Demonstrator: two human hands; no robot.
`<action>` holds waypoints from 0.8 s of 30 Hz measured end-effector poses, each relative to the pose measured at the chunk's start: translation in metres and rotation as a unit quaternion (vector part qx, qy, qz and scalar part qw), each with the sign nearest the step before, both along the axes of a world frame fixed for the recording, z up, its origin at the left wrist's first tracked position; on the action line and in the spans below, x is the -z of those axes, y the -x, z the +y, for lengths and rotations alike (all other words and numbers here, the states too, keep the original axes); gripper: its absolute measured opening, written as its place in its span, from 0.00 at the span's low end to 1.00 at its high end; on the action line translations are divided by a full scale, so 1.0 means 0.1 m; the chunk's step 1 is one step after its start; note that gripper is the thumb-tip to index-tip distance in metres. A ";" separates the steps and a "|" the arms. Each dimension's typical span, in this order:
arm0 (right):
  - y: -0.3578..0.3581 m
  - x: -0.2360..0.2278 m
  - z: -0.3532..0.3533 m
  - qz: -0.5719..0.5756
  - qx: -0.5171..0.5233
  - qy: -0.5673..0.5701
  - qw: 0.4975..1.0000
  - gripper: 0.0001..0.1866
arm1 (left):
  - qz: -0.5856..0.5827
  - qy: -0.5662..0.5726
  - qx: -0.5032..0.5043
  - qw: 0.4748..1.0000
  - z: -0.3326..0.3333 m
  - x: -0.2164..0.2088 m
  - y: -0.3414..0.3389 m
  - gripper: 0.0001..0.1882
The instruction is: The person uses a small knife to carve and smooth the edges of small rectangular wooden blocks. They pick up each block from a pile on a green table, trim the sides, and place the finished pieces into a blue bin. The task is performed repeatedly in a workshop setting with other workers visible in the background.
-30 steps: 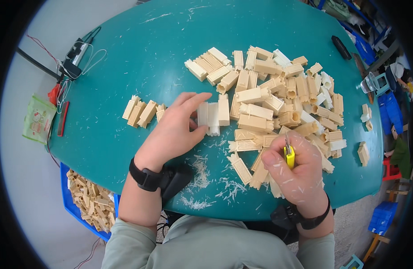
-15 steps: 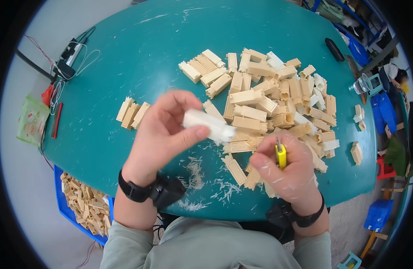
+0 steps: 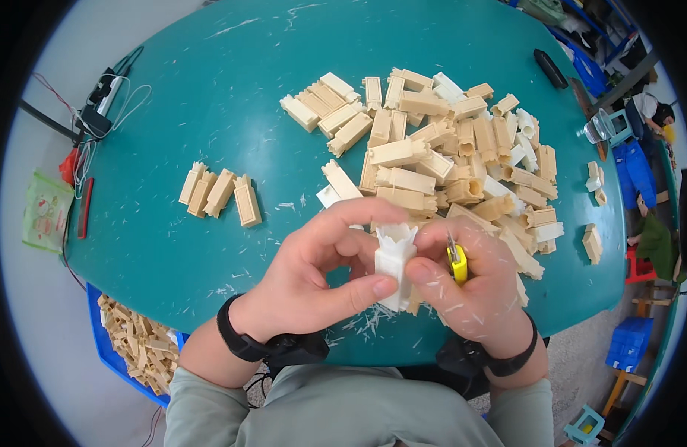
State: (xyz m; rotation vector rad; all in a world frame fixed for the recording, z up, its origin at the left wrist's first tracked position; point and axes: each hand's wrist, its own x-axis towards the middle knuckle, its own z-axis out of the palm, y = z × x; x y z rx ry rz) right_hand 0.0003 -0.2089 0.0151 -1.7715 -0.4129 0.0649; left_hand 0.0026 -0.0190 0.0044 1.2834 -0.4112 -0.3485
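Upright between my two hands is a white plastic tube-like piece (image 3: 394, 264) with a jagged, scalloped upper rim. My left hand (image 3: 321, 264) pinches it from the left with thumb and fingers. My right hand (image 3: 466, 279) has its thumb and fingertips against the piece's right side while gripping a yellow utility knife (image 3: 457, 262), its short blade pointing up. Beyond both hands spreads a large heap of cream pieces (image 3: 404, 153) of similar shape, with some white ones among them. White shavings (image 3: 377, 316) lie on the table below my hands.
On the green table (image 3: 232, 89), a short row of cream pieces (image 3: 219, 192) lies left. Several pieces (image 3: 592, 244) sit near the right edge, by a clear cup (image 3: 598, 128). A blue bin (image 3: 109, 346) full of pieces stands lower left; a power strip (image 3: 101, 100) lies far left.
My left hand has moved right and down, turning the white piece upright against my right fingers. The view has shifted slightly. The knife stays in my right hand.
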 end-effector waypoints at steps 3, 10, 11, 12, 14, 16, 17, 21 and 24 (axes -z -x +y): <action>-0.01 -0.01 0.00 -0.013 -0.006 0.019 1.000 0.12 | -0.050 -0.028 -0.020 0.998 0.04 0.03 0.00 0.23; 0.02 -0.04 -0.01 -0.009 -0.026 0.032 0.999 0.13 | -0.076 -0.044 -0.158 0.984 -0.01 0.04 0.03 0.20; 0.03 -0.04 -0.03 -0.011 -0.028 0.042 0.999 0.14 | -0.058 -0.037 -0.161 0.985 0.00 0.05 0.01 0.18; 0.04 -0.04 -0.04 -0.013 -0.031 0.052 0.998 0.14 | -0.040 -0.029 -0.165 0.985 0.00 0.05 0.00 0.17; 0.04 -0.05 -0.06 -0.022 -0.056 0.049 0.997 0.15 | 0.004 0.015 -0.182 0.983 0.00 0.00 0.00 0.14; 0.04 -0.05 -0.06 -0.032 -0.064 0.042 0.997 0.15 | 0.005 0.024 -0.193 0.981 -0.01 -0.02 0.00 0.12; 0.05 -0.04 -0.03 -0.037 -0.058 0.038 0.997 0.14 | -0.015 0.010 -0.195 0.981 -0.03 -0.02 0.03 0.12; 0.06 -0.02 0.04 -0.058 -0.032 0.064 0.996 0.13 | -0.192 -0.071 -0.189 0.960 -0.02 0.06 0.09 0.10; 0.07 -0.03 0.05 -0.069 -0.031 0.078 0.994 0.13 | -0.242 -0.124 -0.188 0.944 0.01 0.06 0.13 0.12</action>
